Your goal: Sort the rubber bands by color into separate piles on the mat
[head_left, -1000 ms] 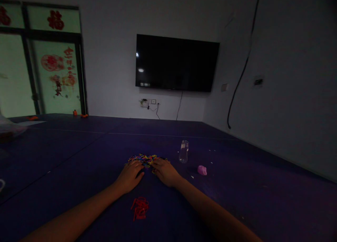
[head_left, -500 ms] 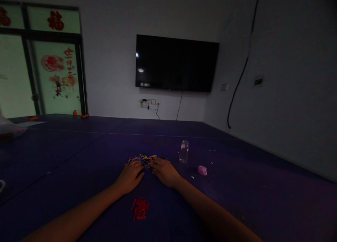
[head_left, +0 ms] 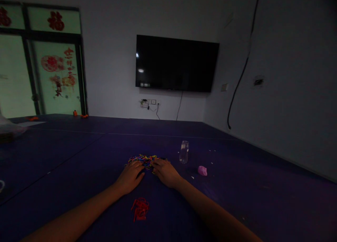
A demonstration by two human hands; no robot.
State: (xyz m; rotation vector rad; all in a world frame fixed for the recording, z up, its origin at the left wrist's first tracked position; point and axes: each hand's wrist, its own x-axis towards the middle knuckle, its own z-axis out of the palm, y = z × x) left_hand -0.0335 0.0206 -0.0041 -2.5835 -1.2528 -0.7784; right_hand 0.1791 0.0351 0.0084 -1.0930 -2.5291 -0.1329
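Observation:
A mixed pile of thin, multicoloured bands, likely rubber bands (head_left: 144,158), lies on the dark blue surface ahead of me. My left hand (head_left: 131,176) rests palm down at its near left edge, fingers laid over the bands and thumb apart. From the right, my right hand (head_left: 165,172) reaches over the same pile with its fingers spread on it. The fingertips of both hands are partly lost among the bands. Nearer to me, between my forearms, sits a small heap of red bands (head_left: 140,209).
Right of the pile stands a clear jar (head_left: 184,152), with a pink lump (head_left: 202,170) nearby and small white scraps around. A whitish plastic bag (head_left: 12,128) is at the far left. Orange objects (head_left: 83,116) lie by the door; a television (head_left: 176,64) hangs on the wall.
My right hand has shifted very slightly right on the pile. My left hand, the red heap and the jar look unmoved.

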